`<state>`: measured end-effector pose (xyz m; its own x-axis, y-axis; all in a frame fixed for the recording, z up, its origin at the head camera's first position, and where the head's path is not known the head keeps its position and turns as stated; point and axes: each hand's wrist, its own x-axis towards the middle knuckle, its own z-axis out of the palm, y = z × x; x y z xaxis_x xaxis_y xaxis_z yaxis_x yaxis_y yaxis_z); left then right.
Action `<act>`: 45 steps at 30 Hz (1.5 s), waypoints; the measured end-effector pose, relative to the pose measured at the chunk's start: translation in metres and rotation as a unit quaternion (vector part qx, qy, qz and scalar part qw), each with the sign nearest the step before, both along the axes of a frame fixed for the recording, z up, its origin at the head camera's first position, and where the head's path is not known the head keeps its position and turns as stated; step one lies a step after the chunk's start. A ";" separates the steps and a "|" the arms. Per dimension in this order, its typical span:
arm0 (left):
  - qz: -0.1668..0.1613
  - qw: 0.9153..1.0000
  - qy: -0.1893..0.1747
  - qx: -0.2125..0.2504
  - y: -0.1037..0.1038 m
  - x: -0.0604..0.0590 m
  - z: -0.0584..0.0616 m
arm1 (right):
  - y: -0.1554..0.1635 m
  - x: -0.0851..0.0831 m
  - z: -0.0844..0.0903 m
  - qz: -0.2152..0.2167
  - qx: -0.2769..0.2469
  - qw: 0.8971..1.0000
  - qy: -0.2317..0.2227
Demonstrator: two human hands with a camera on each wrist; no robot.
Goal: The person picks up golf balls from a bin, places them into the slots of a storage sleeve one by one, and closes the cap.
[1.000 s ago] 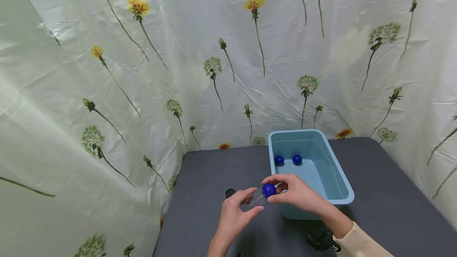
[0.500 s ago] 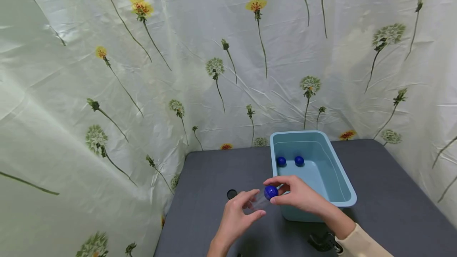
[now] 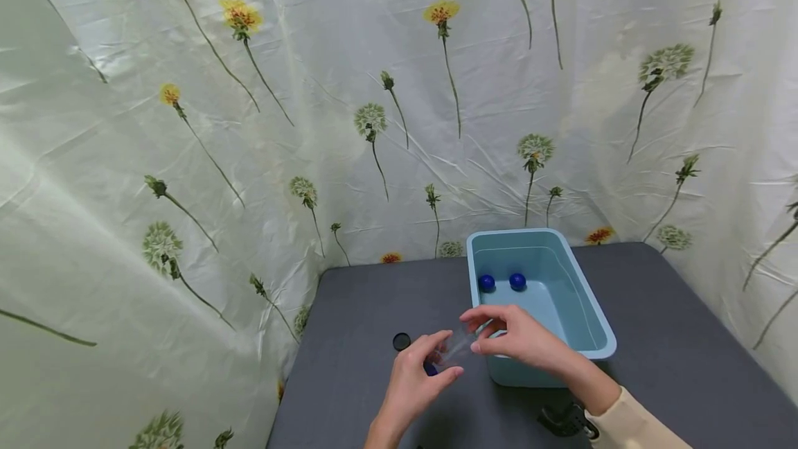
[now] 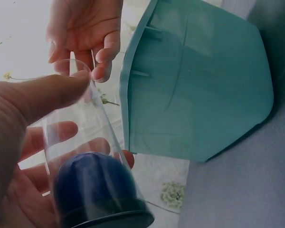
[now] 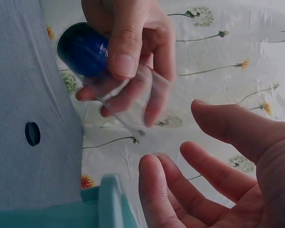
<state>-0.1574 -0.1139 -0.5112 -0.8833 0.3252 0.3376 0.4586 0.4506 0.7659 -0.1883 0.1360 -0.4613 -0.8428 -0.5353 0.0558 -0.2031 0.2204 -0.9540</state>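
Note:
My left hand grips a clear plastic tube, with the thumb on one side and fingers on the other. A blue ball sits inside at the tube's dark-capped lower end, clearest in the left wrist view. The tube is tilted, its open mouth toward my right hand. That hand hovers by the mouth with thumb and fingers spread and nothing between them. A small round black lid lies on the table just beyond the left hand.
A light-blue bin stands right behind the right hand; two blue balls, one at left and one beside it, lie inside. The grey table meets a flowered curtain at the back. A black device is below the right wrist.
The blue ball has left my right hand's fingers and slid down the tube to its lower end. Both hands stay nearly in place.

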 end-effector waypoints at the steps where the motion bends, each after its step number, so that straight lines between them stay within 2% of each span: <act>1: -0.001 1.000 -0.002 0.003 0.000 0.000 -0.001 | 0.001 -0.001 0.001 0.003 -0.002 1.000 0.004; 5: 0.001 1.000 -0.007 0.009 -0.001 0.000 -0.002 | 0.007 -0.008 0.007 0.011 -0.003 0.999 0.031; 9: 0.007 1.000 -0.008 0.007 -0.001 -0.001 -0.002 | 0.017 -0.022 0.017 -0.003 0.031 0.998 0.057; 16: 0.002 1.000 -0.011 0.013 -0.002 -0.002 -0.003 | 0.034 -0.069 0.033 -0.046 0.124 0.989 0.073; 21: 0.007 1.000 -0.017 0.013 -0.004 0.000 -0.005 | 0.038 -0.101 0.033 -0.052 0.172 0.982 0.064; 25: 0.006 1.000 -0.022 0.017 -0.004 0.001 -0.004 | 0.038 -0.120 0.023 -0.058 0.198 0.978 0.039; 30: 0.004 0.999 -0.028 0.027 -0.005 0.002 -0.003 | 0.039 -0.139 0.003 -0.069 0.220 0.973 0.001; 35: 0.003 0.999 -0.034 0.036 -0.008 0.001 -0.004 | 0.044 -0.159 -0.021 -0.091 0.261 0.961 -0.020; 41: -0.003 0.997 -0.050 0.054 -0.006 -0.001 -0.003 | 0.057 -0.171 -0.043 -0.079 0.321 0.941 -0.067; 45: -0.003 0.996 -0.056 0.068 -0.007 0.000 -0.004 | 0.062 -0.176 -0.052 -0.075 0.329 0.937 -0.094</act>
<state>-0.1578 -0.1205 -0.5154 -0.9163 0.2886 0.2778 0.3685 0.3357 0.8669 -0.3645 0.1980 -0.5135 -0.8730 -0.2769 -0.4014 0.0344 0.7861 -0.6172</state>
